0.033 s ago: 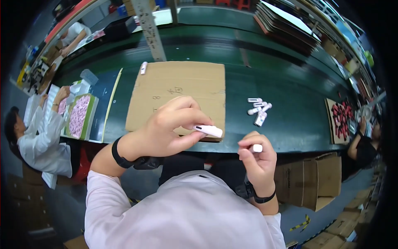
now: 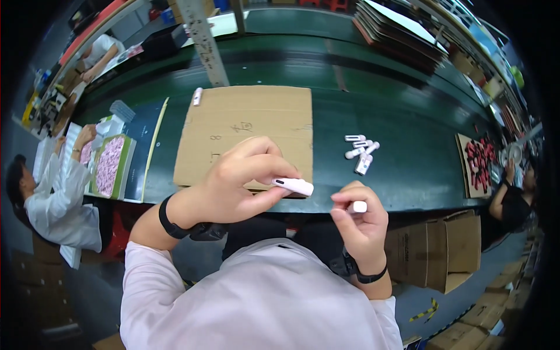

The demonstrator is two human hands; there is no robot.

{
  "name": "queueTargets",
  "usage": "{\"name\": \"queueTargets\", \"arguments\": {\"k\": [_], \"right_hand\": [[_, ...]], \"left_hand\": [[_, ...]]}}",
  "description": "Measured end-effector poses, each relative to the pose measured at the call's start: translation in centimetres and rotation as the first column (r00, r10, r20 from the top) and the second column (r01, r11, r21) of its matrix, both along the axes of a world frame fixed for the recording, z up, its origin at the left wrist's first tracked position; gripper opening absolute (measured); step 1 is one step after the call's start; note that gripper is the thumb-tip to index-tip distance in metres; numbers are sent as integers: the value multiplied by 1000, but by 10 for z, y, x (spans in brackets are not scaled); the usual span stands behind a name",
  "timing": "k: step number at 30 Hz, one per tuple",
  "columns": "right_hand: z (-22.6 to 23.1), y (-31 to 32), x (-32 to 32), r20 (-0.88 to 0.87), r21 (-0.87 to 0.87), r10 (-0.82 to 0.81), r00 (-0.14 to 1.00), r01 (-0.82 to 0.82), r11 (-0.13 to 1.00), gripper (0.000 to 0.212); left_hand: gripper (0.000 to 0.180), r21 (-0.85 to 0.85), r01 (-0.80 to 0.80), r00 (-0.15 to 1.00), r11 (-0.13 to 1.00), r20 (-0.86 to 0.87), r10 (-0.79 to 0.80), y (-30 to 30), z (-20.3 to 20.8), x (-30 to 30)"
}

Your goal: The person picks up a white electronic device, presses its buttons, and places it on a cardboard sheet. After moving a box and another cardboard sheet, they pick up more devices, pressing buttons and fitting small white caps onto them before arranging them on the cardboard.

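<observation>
Near the bench's front edge, my left hand [image 2: 242, 175] pinches a pale pink slim stick-shaped device [image 2: 296, 186] between thumb and fingers. A dark oval slot shows at the device's end by the thumb. My right hand [image 2: 367, 224], to the right and slightly lower, is closed around a small white piece [image 2: 357, 207]. Only its blunt end shows; the rest is hidden by the fingers. The two held pieces are apart. Beyond my right hand, several small pink-and-white devices [image 2: 363, 164] lie in a loose group on the green bench.
A cardboard sheet [image 2: 280, 111] lies ahead of my left hand, with one pink device [image 2: 197, 97] at its far-left corner. A green-edged box [image 2: 129, 169] of pink pieces stands left, beside a seated person [image 2: 64, 204]. Red-and-black pieces [image 2: 479, 163] and another person are right. An open carton [image 2: 431, 254] stands below.
The view has shifted slightly, so the bench items appear a little further left. Both hands keep the same hold on their pieces.
</observation>
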State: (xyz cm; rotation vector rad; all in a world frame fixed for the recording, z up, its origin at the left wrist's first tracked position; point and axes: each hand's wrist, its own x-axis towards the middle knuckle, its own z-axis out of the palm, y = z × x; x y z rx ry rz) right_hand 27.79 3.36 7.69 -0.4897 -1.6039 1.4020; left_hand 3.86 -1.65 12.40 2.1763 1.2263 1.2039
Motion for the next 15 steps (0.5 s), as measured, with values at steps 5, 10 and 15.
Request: {"name": "queueTargets", "arguments": {"k": [5,10,15], "right_hand": [[5,25,14,31,236,-66,997,57,970,27],[-1,81,29,-43,347,-130,991,137,928,27],[-2,149,48,-4,274,-67,998,65,960,25]], "left_hand": [[27,-35,83,993,996,90,-80,34,-6,39],[26,-175,104,978,979,195,-69,88,-12,69],[24,-328,82,969,941,249,2,153,-19,94]]}}
